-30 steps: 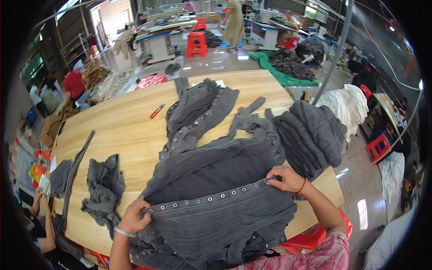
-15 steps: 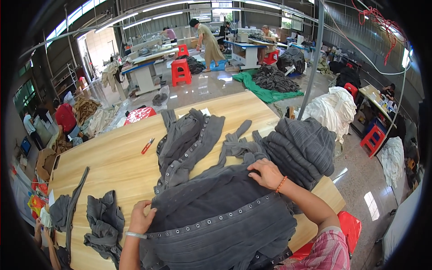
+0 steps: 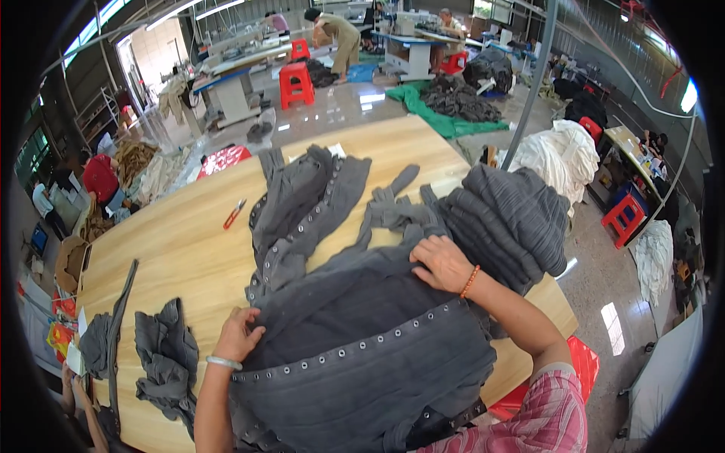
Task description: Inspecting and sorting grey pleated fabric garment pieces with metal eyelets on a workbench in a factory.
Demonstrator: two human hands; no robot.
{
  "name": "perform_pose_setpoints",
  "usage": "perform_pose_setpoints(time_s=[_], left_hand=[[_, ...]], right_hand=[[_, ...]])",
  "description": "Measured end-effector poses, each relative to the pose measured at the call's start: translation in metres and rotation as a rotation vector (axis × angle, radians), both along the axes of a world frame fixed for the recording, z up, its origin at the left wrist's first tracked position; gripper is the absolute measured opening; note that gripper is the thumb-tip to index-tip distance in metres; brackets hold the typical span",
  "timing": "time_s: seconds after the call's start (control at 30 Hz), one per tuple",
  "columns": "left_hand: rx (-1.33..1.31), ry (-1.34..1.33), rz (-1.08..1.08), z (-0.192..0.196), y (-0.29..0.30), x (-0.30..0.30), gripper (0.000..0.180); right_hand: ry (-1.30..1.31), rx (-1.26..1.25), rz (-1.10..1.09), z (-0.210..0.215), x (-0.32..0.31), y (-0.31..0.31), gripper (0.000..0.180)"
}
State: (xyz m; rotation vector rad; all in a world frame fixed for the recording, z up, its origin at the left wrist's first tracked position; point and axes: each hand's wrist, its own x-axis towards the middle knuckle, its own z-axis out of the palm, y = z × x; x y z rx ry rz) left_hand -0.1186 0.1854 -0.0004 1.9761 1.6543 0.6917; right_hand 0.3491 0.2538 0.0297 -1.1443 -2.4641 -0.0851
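Observation:
A dark grey garment [image 3: 355, 392] with a row of metal eyelets lies spread before me, its dark inside showing behind the eyelet strip. My left hand [image 3: 239, 336] has its fingers curled on the garment's left edge. At the far right edge, my right hand [image 3: 444, 264] grips the cloth with bent fingers; the fingertips are partly hidden. Just beyond lies another grey eyelet garment [image 3: 302, 211], crumpled. Grey straps [image 3: 396, 208] lie loose beside it. To the right of my right hand rises a stack of folded grey garments [image 3: 506, 226].
Red-handled thread snips [image 3: 235, 214] lie on the wooden table [image 3: 174, 234]. Crumpled grey pieces [image 3: 165, 355] sit at the left, near another person's hands [image 3: 79, 392]. A metal pole [image 3: 531, 90] stands beyond the right edge. White cloth [image 3: 555, 158] is heaped on the floor behind it.
The view has tipped downward, so the scene sits higher. My right hand's fingers have shifted from a raised pinch to lying lower on the cloth. The left hand remains at its edge.

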Motion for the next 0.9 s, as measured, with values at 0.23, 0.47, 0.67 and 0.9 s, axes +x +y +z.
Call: perform_pose_setpoints(time_s=[0.23,0.47,0.67,0.9], left_hand=[[-0.071,0.014,-0.063,0.001,0.002,0.008,0.040],[0.049,0.040,-0.039,-0.009,0.014,0.008,0.061],[0.132,0.197,-0.009,-0.027,0.023,0.008,0.044],[0.263,0.189,0.055,-0.036,0.009,0.026,0.014]], right_hand=[[0.029,-0.098,0.062,-0.003,0.016,-0.011,0.017],[0.007,-0.291,0.014,0.003,0.001,0.001,0.036],[-0.002,-0.193,-0.059,-0.011,-0.010,0.026,0.028],[0.077,-0.606,-0.035,-0.010,-0.028,0.018,0.025]])
